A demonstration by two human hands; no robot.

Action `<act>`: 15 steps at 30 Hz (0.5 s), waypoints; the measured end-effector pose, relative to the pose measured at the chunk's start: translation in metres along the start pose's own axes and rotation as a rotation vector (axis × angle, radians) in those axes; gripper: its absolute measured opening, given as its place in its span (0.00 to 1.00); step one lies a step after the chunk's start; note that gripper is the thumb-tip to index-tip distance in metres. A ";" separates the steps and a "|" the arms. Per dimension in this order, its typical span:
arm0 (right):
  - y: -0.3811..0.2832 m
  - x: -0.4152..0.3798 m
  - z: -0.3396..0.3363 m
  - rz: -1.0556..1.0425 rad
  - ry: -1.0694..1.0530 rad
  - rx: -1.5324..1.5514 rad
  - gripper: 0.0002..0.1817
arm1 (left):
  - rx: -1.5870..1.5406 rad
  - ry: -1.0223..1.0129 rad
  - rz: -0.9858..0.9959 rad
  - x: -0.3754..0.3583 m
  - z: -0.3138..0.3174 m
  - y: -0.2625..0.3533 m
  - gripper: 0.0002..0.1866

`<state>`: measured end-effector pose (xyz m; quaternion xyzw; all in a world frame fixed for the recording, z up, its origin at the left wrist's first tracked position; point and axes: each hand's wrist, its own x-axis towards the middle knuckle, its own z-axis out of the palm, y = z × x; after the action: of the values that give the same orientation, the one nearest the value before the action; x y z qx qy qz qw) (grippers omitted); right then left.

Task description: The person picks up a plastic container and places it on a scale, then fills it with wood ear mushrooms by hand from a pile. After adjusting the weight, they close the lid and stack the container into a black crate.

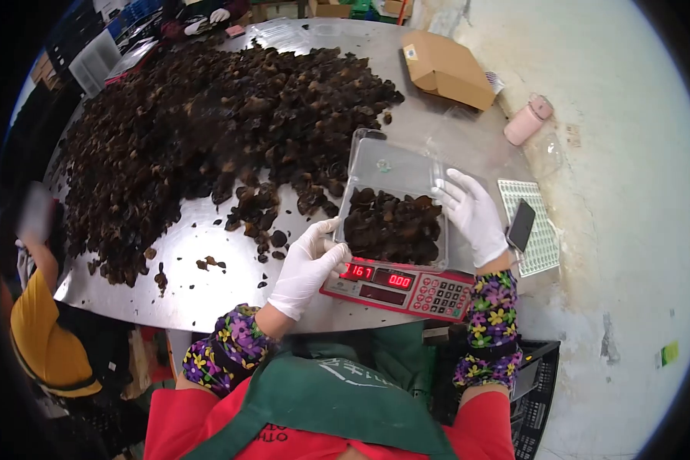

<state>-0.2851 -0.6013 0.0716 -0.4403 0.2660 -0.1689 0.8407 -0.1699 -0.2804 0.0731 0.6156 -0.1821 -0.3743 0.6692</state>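
A clear plastic box (366,165) with its lid raised at the back rests on a red scale (441,296) with lit red digits. Dark dried fungus pieces (395,227) fill the box's front part. My left hand (308,268), in a white glove, has its fingers curled at the box's front left corner. At the box's right side is my right hand (474,216), also gloved, with its fingers spread and touching the box's edge near the lid. Whether either thumb presses under the rim is hard to see.
A large heap of dark fungus (207,130) covers the metal table's (184,299) left and back. On the right are a cardboard box (448,70), pink bottle (528,120), sticker sheet (543,249) and phone (520,225). A person in yellow (50,330) stands left; gloved hands (215,17) show at the back.
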 end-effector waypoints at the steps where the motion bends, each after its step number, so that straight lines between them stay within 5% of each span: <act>1: -0.001 0.003 0.000 0.044 -0.004 -0.001 0.25 | -0.041 -0.009 -0.019 0.004 0.001 -0.001 0.26; 6: -0.015 -0.017 0.014 -0.031 -0.103 0.003 0.29 | -0.117 -0.006 -0.042 0.012 -0.001 0.000 0.23; 8: -0.018 -0.058 0.035 -0.353 0.060 -0.622 0.26 | -0.124 -0.041 -0.092 0.009 -0.006 0.009 0.22; 10: -0.007 -0.096 0.042 -0.426 -0.021 -0.812 0.21 | -0.288 -0.081 -0.247 0.010 -0.012 0.013 0.23; 12: 0.025 -0.123 0.047 -0.715 0.200 -1.360 0.20 | -0.273 -0.099 -0.262 0.011 -0.011 0.013 0.22; 15: 0.064 -0.141 0.044 -0.242 0.334 -0.834 0.18 | -0.113 -0.052 -0.218 0.009 -0.006 0.005 0.17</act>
<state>-0.3691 -0.4642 0.0816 -0.7356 0.3895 -0.2129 0.5117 -0.1584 -0.2826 0.0744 0.5832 -0.1099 -0.4702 0.6532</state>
